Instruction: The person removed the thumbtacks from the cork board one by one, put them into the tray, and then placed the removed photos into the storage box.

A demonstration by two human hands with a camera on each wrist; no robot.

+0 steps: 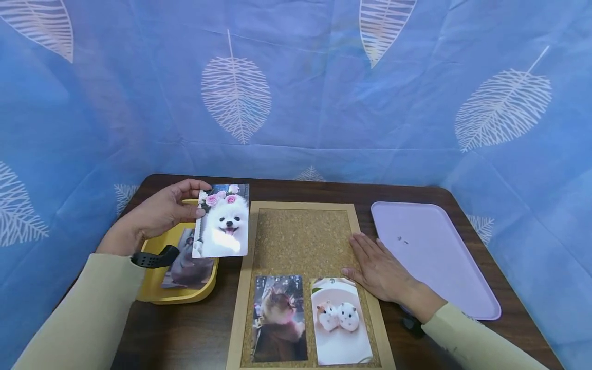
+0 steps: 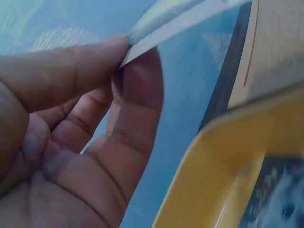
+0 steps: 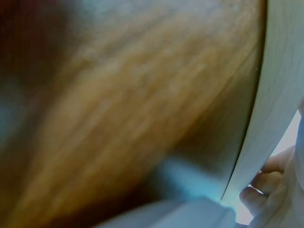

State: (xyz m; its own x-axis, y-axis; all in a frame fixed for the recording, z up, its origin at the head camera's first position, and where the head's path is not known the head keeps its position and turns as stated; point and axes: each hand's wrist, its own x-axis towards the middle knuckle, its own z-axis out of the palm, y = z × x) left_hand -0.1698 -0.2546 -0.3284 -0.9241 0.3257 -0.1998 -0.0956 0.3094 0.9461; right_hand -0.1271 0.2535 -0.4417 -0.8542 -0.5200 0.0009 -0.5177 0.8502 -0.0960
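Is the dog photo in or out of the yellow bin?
Out: the left hand holds the dog photo up by its edge.

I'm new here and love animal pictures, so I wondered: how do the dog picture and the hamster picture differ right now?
The dog picture is held up in the left hand, while the hamster picture lies on the corkboard. The dog picture shows one animal; the hamster picture shows two. Both are rectangular and taller than wide.
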